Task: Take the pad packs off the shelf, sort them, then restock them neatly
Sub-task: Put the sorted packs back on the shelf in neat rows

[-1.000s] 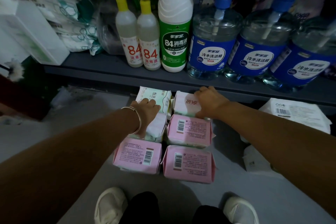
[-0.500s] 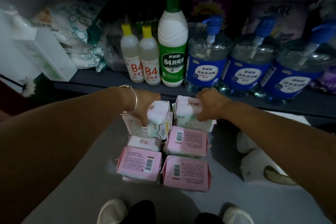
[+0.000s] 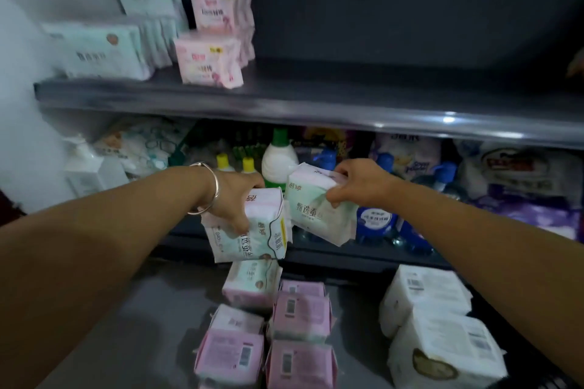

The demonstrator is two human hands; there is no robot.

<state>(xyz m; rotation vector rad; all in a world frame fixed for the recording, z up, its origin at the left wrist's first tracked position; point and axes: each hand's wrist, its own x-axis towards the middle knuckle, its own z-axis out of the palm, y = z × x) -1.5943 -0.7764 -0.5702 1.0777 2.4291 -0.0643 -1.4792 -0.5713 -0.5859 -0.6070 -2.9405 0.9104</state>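
My left hand [image 3: 235,199] grips a green-and-white pad pack [image 3: 252,230], held in the air in front of the lower shelf. My right hand [image 3: 360,181] grips a second green-and-white pad pack [image 3: 313,208] just to its right. Below them, on the floor, lie one more green pack [image 3: 252,281] and several pink packs [image 3: 300,319]. On the upper shelf [image 3: 316,104], at its left end, stand green packs [image 3: 101,50] and pink packs [image 3: 208,60].
The lower shelf holds disinfectant bottles [image 3: 278,158], blue pump bottles [image 3: 376,221] and bagged goods [image 3: 521,174]. White packs [image 3: 436,325] lie on the floor at right. The right part of the upper shelf is bare.
Both hands have lifted their green packs up off the floor pile. My view has tilted upward, bringing the upper shelf into sight.
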